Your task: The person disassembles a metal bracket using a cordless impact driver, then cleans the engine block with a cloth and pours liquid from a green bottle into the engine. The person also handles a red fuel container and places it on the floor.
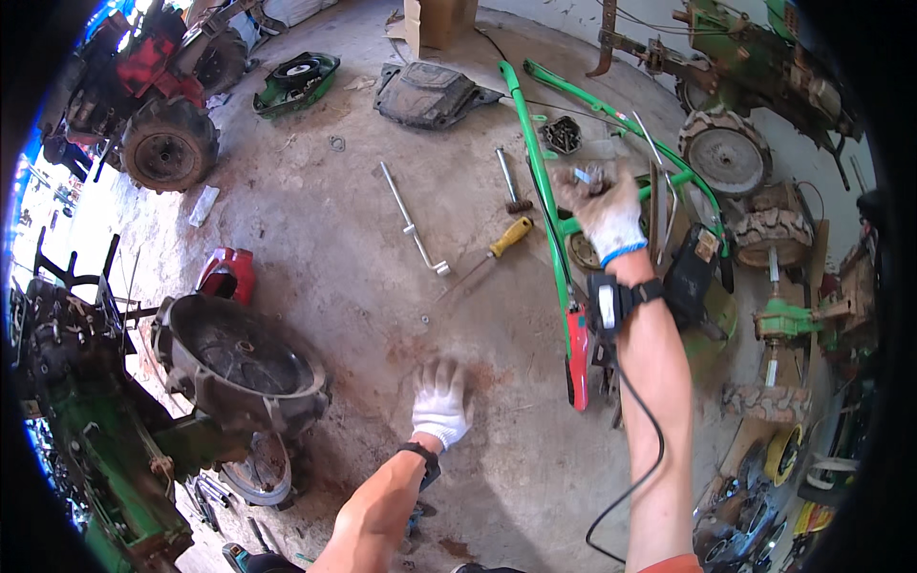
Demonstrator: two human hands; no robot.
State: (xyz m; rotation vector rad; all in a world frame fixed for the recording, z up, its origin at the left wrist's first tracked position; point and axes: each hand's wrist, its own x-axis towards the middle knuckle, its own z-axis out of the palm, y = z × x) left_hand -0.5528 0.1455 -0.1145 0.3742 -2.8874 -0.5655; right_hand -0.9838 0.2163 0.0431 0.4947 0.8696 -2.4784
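Stained grey concrete floor (497,458) spreads across the workshop. The white-gloved left hand (441,401) is low over it, fingers outstretched. Well apart from it, the white-gloved right hand (613,215) is over the green tubular metal frame (532,143), its blurred fingers at a small greyish object (590,179); whether they grip it, I cannot tell. Left of the frame lie a yellow-handled screwdriver (511,237) and a metal-handled hammer (509,181), then a long silver L-shaped bar (408,225). Farther off sits a dark, flat moulded cover (425,95).
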